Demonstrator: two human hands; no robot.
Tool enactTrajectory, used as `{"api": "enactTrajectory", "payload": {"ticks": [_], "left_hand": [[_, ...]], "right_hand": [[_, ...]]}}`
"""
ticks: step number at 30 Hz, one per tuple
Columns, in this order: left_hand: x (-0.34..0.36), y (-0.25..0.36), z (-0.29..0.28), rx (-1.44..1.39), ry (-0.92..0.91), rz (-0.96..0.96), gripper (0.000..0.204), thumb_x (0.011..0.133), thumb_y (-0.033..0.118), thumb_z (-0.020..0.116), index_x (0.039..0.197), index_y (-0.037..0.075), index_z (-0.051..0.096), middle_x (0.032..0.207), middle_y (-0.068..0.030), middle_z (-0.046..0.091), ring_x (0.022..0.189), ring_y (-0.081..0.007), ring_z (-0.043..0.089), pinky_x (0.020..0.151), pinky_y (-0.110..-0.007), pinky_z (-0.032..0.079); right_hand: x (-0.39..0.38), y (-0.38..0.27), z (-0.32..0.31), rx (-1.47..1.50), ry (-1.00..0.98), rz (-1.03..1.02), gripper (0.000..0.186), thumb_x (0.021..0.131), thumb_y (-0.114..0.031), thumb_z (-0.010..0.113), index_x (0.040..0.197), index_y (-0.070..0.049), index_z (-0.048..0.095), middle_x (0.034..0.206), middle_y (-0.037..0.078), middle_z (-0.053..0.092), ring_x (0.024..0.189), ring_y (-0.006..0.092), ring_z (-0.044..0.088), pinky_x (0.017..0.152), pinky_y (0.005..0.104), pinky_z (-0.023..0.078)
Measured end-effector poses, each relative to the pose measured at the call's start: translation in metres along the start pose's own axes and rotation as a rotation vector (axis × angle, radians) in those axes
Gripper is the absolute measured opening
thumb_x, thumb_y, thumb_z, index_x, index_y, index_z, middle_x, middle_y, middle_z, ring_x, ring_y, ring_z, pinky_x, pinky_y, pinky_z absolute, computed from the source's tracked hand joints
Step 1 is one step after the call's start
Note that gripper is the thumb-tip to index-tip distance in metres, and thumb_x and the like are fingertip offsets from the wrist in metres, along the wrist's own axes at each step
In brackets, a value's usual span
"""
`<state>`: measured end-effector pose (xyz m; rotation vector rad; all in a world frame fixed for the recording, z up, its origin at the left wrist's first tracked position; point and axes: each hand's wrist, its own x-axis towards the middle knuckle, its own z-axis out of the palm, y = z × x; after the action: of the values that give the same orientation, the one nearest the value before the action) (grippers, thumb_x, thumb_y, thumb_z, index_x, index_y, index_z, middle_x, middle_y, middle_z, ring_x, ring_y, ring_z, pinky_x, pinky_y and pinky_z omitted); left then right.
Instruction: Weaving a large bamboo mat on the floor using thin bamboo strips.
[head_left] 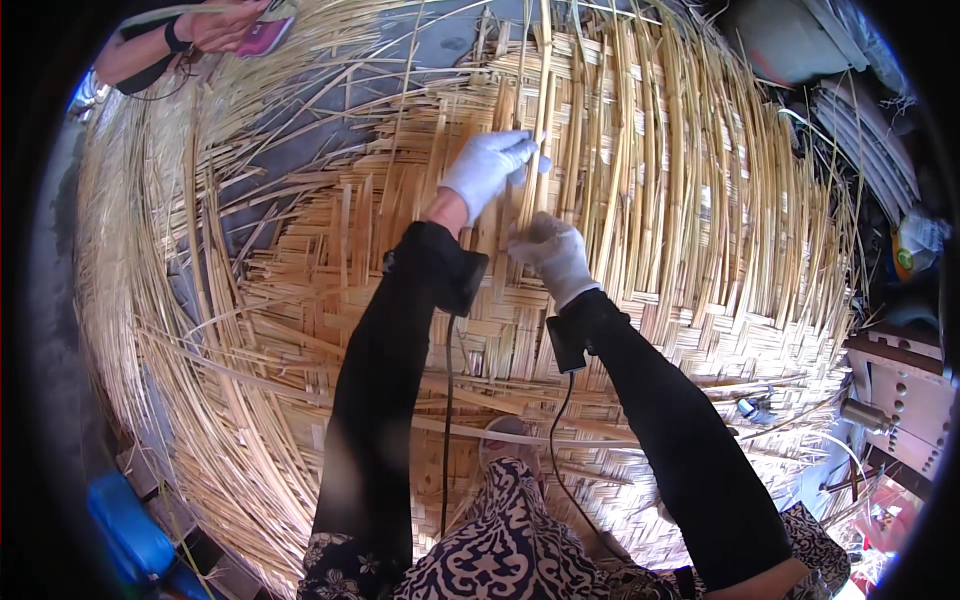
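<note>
A large mat of woven straw-coloured reed strips (650, 200) spreads beneath both hands. My left hand (485, 170), in a white glove, is closed at a long upright strip (543, 70) over the middle of the mat. Lower and to its right, my right hand (550, 255), also white-gloved, has its fingers curled at the lower part of the strips; exactly what lies inside them is hidden. Both forearms wear black sleeves with small dark devices and cables at the wrists. My foot shows on the mat below, beside patterned cloth.
Another person's hand (215, 30) holds a pink object (258, 35) at the upper left. Loose strips (170, 330) cover the left side. A blue plastic seat (130, 520) stands lower left. Grey stacked material (860, 140), a metal piece (900, 400) and a small tool (755, 408) are at the right.
</note>
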<state>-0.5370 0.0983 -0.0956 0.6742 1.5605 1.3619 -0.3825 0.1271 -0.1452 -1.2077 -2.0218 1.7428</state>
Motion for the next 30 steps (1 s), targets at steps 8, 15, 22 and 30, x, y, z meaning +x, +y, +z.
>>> {"api": "enactTrajectory", "payload": {"ticks": [8, 15, 22, 30], "left_hand": [[0.014, 0.007, 0.003, -0.070, -0.119, 0.009, 0.019, 0.079, 0.012, 0.066, 0.091, -0.002, 0.063, 0.074, -0.0041, 0.061, 0.056, -0.0057, 0.051, 0.046, -0.018, 0.038], [0.026, 0.010, 0.009, 0.244, -0.148, 0.078, 0.025, 0.075, 0.020, 0.072, 0.075, 0.003, 0.054, 0.060, -0.0027, 0.054, 0.050, -0.0094, 0.051, 0.043, -0.023, 0.039], [0.031, -0.028, 0.020, 0.773, 0.405, 0.454, 0.037, 0.069, 0.030, 0.075, 0.078, 0.003, 0.051, 0.061, -0.0090, 0.055, 0.055, -0.0207, 0.055, 0.054, -0.033, 0.044], [0.026, -0.036, 0.023, 0.652, 0.435, 0.510, 0.035, 0.072, 0.031, 0.073, 0.078, 0.003, 0.053, 0.061, -0.0039, 0.055, 0.051, -0.0136, 0.050, 0.050, -0.028, 0.042]], "right_hand": [[0.013, 0.003, -0.018, 0.445, -0.312, 0.123, 0.016, 0.071, 0.003, 0.069, 0.084, -0.005, 0.064, 0.071, -0.001, 0.060, 0.059, 0.0061, 0.053, 0.051, 0.0198, 0.042], [0.017, 0.006, -0.023, 0.369, -0.290, 0.126, 0.016, 0.072, -0.004, 0.071, 0.087, -0.004, 0.065, 0.073, 0.001, 0.063, 0.059, 0.0070, 0.055, 0.052, 0.0210, 0.045], [0.020, 0.007, -0.008, 0.002, -0.059, 0.118, 0.037, 0.069, -0.025, 0.074, 0.092, 0.002, 0.063, 0.078, 0.011, 0.065, 0.067, 0.0181, 0.062, 0.064, 0.0285, 0.049], [0.028, -0.005, -0.011, -0.524, -0.168, 0.116, 0.035, 0.066, -0.031, 0.071, 0.088, -0.005, 0.064, 0.089, 0.019, 0.063, 0.087, 0.0316, 0.061, 0.079, 0.0363, 0.048]]}}
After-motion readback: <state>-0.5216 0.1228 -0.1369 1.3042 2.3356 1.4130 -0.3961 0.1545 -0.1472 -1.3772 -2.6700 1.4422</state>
